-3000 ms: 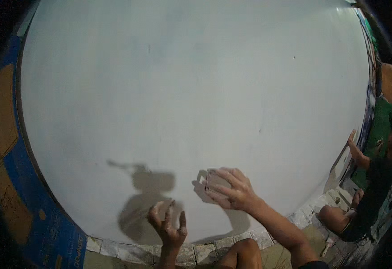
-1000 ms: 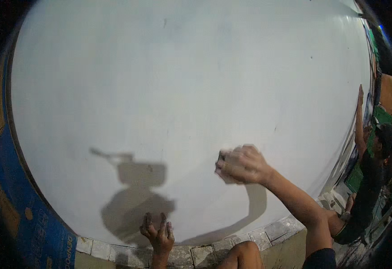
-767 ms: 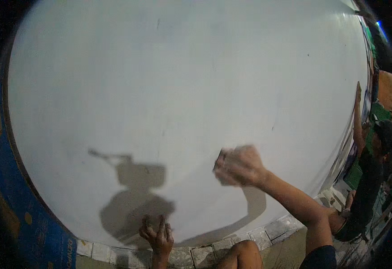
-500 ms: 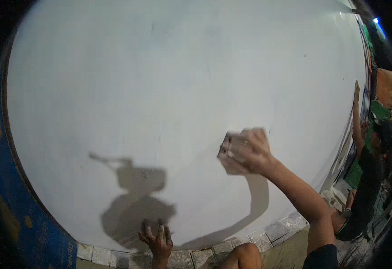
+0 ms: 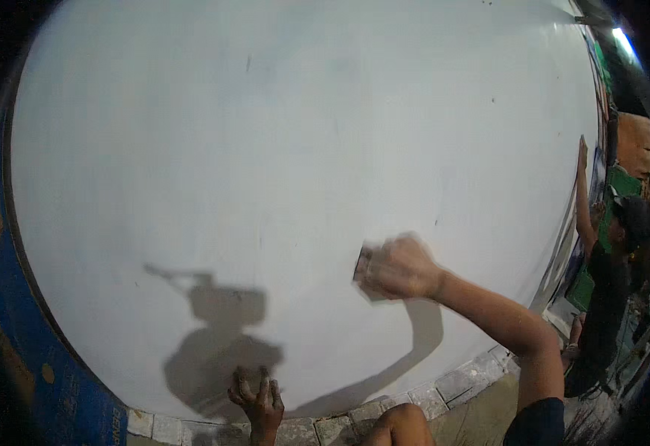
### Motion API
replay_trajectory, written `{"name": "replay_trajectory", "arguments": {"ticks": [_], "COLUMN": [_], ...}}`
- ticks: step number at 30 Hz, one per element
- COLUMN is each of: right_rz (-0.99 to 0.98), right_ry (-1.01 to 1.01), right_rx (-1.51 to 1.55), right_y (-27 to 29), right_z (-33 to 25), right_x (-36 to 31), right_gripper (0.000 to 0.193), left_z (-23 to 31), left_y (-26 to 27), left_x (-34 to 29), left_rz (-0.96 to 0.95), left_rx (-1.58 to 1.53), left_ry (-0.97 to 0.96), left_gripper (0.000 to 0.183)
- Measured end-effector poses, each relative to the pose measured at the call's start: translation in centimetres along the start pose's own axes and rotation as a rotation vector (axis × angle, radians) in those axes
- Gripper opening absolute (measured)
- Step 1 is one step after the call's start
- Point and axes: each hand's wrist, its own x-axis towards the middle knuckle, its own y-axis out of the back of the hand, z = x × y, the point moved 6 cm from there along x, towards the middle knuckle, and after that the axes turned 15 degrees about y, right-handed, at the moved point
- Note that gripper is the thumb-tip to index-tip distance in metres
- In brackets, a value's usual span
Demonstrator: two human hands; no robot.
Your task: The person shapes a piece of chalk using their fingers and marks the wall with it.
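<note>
Head, dark piece (image 5: 359,263), under right fingers (image 5: 389,276) (blurred)

right hand (image 5: 401,267) is farther up and right from the left fingers (image 5: 265,377) than a few seconds ago, and co-worker's hand (image 5: 582,152) sits higher above the right fingers (image 5: 379,278).

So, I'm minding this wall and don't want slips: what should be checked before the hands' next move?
1. Right hand grips the dark-edged object: ok, though blurred.
2. Object flat against the pale wall: cannot tell; fingers and blur hide it.
3. Left hand free: ok, fingers spread, nothing seen in it.
4. Wall unmarked: not ok, small dark marks show.
5. Wall evenly lit: not ok, a shadow falls low on the left.
6. Other person apart from both hands: ok, at far right.
</note>
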Motion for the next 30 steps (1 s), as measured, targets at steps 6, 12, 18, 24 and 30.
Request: {"name": "replay_trajectory", "arguments": {"ticks": [6,12,18,24,30], "right_rz": [-0.098,0.034,-0.094,0.083,-0.17], "right_ry": [0.283,-0.084,0.362,-0.271,0.452], "right_rx": [0.259,-0.054,0.594,-0.131,0.309], "right_y": [-1.5,-0.8,-4.8,-1.6,-5.7], "right_z": [-2.9,1.0,-6.8,3.4,-7.9], "right_x": [1.0,0.4,3.1,5.1,7.6], "right_gripper": [0.017,0.021,0.015,0.021,0.024], "left_z": [-0.4,0.2,0.1,-0.1,-0.2], "left_y": [-0.5,0.2,0.4,0.4,0.6], "left_x": [0.1,0.7,0.7,0.7,0.8], "left_rz": [-0.143,-0.105,-0.079,-0.144,-0.178], "left_rx": [0.119,0.129,0.059,0.056,0.056], "left_ry": [0.14,0.067,0.079,0.11,0.161], "left_gripper": [0.044,0.045,0.042,0.04,0.039]}}
